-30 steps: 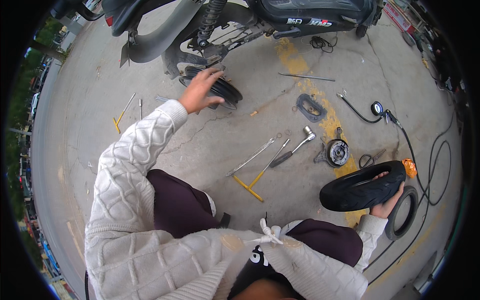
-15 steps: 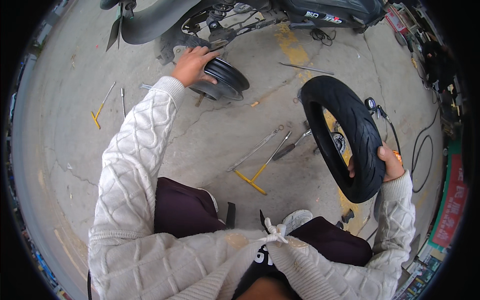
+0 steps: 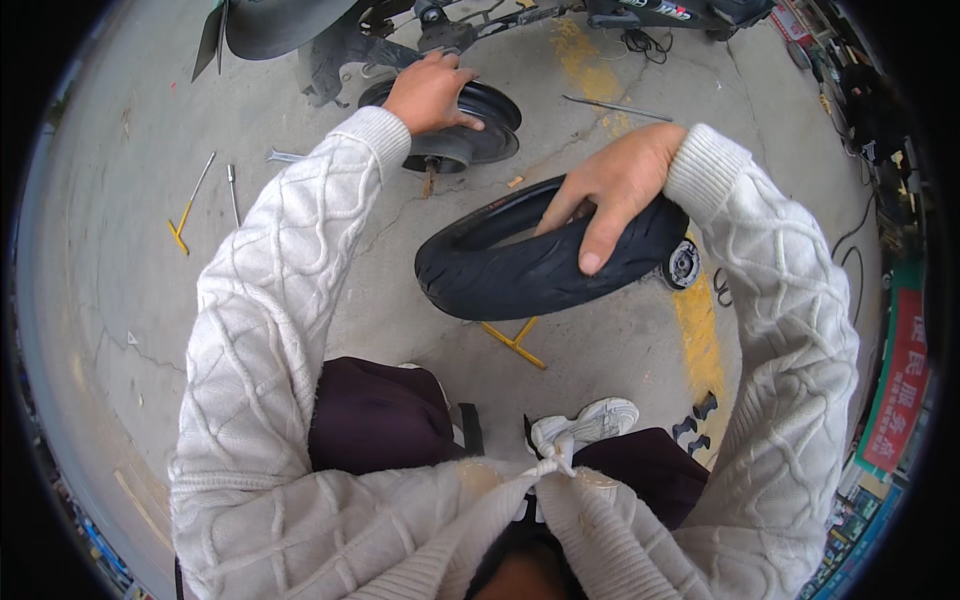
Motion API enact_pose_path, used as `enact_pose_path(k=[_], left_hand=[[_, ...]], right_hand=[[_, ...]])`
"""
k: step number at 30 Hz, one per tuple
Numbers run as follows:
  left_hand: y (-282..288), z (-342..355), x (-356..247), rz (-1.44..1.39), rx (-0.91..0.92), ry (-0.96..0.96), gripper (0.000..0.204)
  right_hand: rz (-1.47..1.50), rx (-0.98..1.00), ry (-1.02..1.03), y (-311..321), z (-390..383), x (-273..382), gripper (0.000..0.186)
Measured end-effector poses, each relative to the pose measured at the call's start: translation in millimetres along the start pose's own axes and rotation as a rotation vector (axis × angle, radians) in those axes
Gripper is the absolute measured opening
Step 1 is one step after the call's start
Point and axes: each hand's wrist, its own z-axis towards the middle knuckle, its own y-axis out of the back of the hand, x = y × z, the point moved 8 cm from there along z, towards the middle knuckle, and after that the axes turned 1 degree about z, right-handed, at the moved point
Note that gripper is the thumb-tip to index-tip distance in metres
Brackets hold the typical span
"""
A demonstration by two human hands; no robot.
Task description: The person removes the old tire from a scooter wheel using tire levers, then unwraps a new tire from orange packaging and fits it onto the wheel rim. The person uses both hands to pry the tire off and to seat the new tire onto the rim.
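My left hand (image 3: 432,95) grips the rim of a bare black wheel (image 3: 488,148), which has no tire around it and leans tilted low by the motorbike. A rusty axle end pokes out from its hub. With its thumb outside and fingers inside the ring, my right hand (image 3: 622,195) is closed around a black treaded tire (image 3: 530,285). The tire is held tilted in front of me, apart from the wheel. It hides part of a yellow T-handle wrench (image 3: 513,345) on the ground.
Above the wheel stands a dark motorbike (image 3: 300,25). On the concrete lie a pry bar (image 3: 618,108), another yellow T-handle wrench (image 3: 180,232), a socket bar (image 3: 233,195), a spanner (image 3: 287,156), a round metal hub part (image 3: 683,265) and small black pieces (image 3: 690,430).
My right hand has brought the tire left and inward, from upright at the right to nearly lying flat. The wheel under my left hand has tipped over further and shifted slightly right.
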Motion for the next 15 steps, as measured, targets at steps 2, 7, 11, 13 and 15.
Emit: enact_pose_path(k=[2,7,11,13,15], left_hand=[[0.3,2.4,-4.1,-0.002,-0.010,-0.016,0.072],[-2.3,11.0,-10.8,0.035,0.021,0.032,0.075],[-5.1,17.4,-11.9,0.026,0.038,0.063,0.076],[-7.5,20.5,-14.3,0.032,0.042,0.071,0.071],[-10.4,23.9,-18.0,0.028,0.053,0.088,0.070]], right_hand=[[-0.035,0.108,-0.055,7.0,19.4,-2.3,0.090],[-0.113,0.165,-0.158,12.3,43.9,-21.4,0.091],[-0.181,0.053,-0.164,39.9,29.1,-39.9,0.092],[-0.204,-0.028,-0.102,59.5,14.8,-43.9,0.090],[-0.204,-0.130,-0.039,74.2,-5.0,-47.9,0.085]])
